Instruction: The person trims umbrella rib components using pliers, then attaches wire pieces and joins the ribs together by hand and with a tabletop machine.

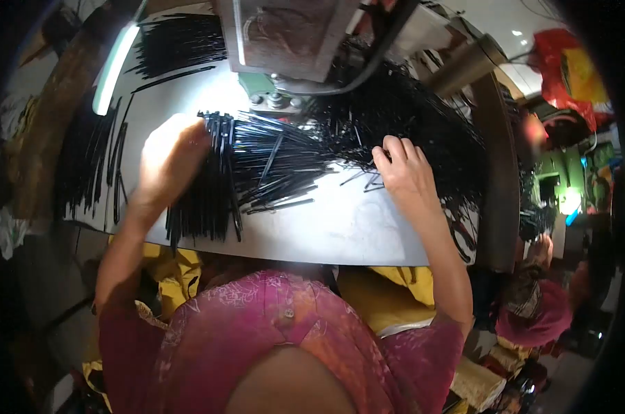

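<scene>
Many thin black strips lie over the white tabletop (312,234). My left hand (171,155), blurred and overexposed, is closed at the upper left end of a hanging row of black strips (205,200); what its fingers hold is not clear. Beside that row, more black strips (278,155) fan out across the middle. My right hand (403,165) has its fingers curled at the left edge of a large tangled black pile (436,131); anything in its fingertips is too small to tell.
A machine head (285,34) with a cable hangs over the table's far side, beside a lit lamp (116,69). More strips (181,41) lie at the back left. A metal cylinder (467,65) leans at the back right. A co-worker in a pink head covering (536,314) is at the right.
</scene>
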### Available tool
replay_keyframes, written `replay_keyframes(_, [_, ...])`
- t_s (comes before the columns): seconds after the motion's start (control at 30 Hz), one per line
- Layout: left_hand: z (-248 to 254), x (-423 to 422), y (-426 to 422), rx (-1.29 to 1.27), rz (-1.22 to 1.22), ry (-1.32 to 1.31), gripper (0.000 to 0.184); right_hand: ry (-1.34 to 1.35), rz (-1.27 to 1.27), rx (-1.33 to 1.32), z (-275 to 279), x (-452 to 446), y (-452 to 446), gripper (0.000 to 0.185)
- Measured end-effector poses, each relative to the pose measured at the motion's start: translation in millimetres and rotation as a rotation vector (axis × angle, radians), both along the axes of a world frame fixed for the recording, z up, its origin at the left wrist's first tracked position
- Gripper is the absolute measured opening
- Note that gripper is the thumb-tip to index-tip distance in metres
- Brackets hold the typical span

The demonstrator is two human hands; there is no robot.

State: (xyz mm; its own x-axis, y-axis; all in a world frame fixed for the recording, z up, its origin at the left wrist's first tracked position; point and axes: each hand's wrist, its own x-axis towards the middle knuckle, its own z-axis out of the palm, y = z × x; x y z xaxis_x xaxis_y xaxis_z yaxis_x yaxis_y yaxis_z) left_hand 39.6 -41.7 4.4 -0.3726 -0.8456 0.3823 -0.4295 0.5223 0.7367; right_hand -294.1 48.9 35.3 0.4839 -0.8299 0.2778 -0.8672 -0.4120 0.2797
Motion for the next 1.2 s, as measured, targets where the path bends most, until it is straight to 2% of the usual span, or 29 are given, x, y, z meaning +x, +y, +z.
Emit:
replay_keyframes(0.07, [28.6,-42.3,11.4,-0.099,-0.048,-0.453,0.015,0.059,-0.058,0.001,-10.8,-1.8,-7.3,0.012])
replay_keyframes(0.13, [21.8,-63.4,15.1,-0.075,-0.09,-0.486,0.017,0.038,-0.031,-0.005,-17.7,-3.9,-10.2,0.011])
replay_keyframes(0.23, [-1.3,-81.7,12.7,-0.093,-0.018,-0.598,0.019,0.039,-0.015,-0.058,-17.4,-4.1,-7.8,0.011])
replay_keyframes(0.4, [-10.9,-81.4,6.6,-0.069,-0.076,-0.523,0.017,0.068,-0.043,-0.077,-0.5,6.2,-1.1,0.011])
replay_keyframes(0.47, [-7.6,-80.8,3.8,0.081,-0.069,-0.487,0.017,0.059,-0.082,-0.03,8.3,13.0,-1.5,0.011])
replay_keyframes(0.53, [-4.2,-79.8,5.2,0.081,-0.073,-0.473,0.016,0.047,-0.118,0.022,14.5,21.3,-3.0,0.011])
replay_keyframes(0.63, [-8.2,-79.4,4.6,0.064,-0.081,-0.448,0.015,-0.262,-0.109,0.148,15.3,32.4,-13.1,0.009])
replay_keyframes(0.67, [-9.2,-79.3,3.1,0.047,-0.088,-0.44,0.015,-0.266,-0.113,0.143,11.1,35.8,-18.9,0.009])
replay_keyframes(0.8, [1.7,-72.0,7.2,0.01,-0.117,-0.38,0.013,-0.966,-0.147,0.423,-14.5,54.1,-42.1,0.011])
replay_keyframes(0.87, [5.4,-66.4,8.6,0.029,-0.108,-0.19,0.011,-1.248,-0.244,0.647,-15.1,61.6,-47.3,0.012])
replay_keyframes(0.9, [5.8,-64.4,6.0,0.045,-0.114,-0.101,0.008,-1.254,-0.242,0.643,-16.6,64.7,-51.0,0.012])
replay_keyframes(0.93, [9.7,-57.7,5.3,0.347,-0.143,-0.019,0.014,-1.318,-0.221,0.667,-19.2,66.7,-55.5,0.013])
replay_keyframes(1.03, [26.4,-47.8,-0.7,0.741,-0.129,0.177,0.018,-1.438,-0.136,0.687,-25.7,71.6,-67.3,0.014])
replay_keyframes(1.07, [27.1,-49.1,-2.1,0.738,-0.129,0.175,0.018,-1.493,-0.073,0.691,-26.5,73.9,-69.9,0.015])
replay_keyframes(1.13, [26.5,-53.1,-7.2,0.781,-0.134,0.354,0.02,-1.564,-0.077,0.712,-26.1,78.8,-73.8,0.015])
replay_keyframes(1.2, [17.4,-53.9,-15.0,0.769,-0.127,0.315,0.019,-1.626,-0.074,0.675,-30.6,81.4,-77.9,0.015])
